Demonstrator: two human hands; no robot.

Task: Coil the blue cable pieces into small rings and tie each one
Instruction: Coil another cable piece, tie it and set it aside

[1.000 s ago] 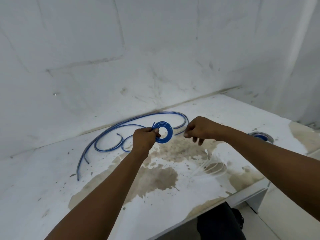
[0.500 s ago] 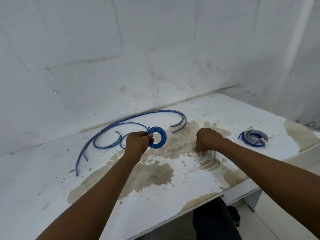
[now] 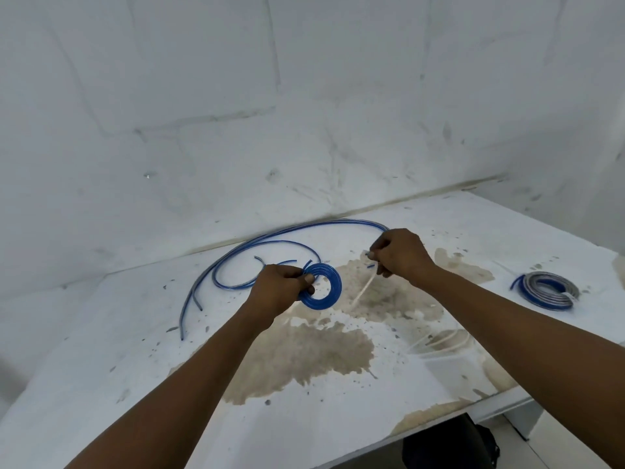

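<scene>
Blue cable ring point(image 3: 321, 288) sits above the stained table point(image 3: 135, 350), left hand point(image 3: 280, 291) fingers pinching its left edge; right hand point(image 3: 400, 255) fingers pinch a white tie point(image 3: 363, 291).

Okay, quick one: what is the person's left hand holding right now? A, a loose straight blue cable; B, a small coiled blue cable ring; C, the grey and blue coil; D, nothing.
B: the left hand grips the small coiled blue cable ring, raised over the stained white table.
</scene>
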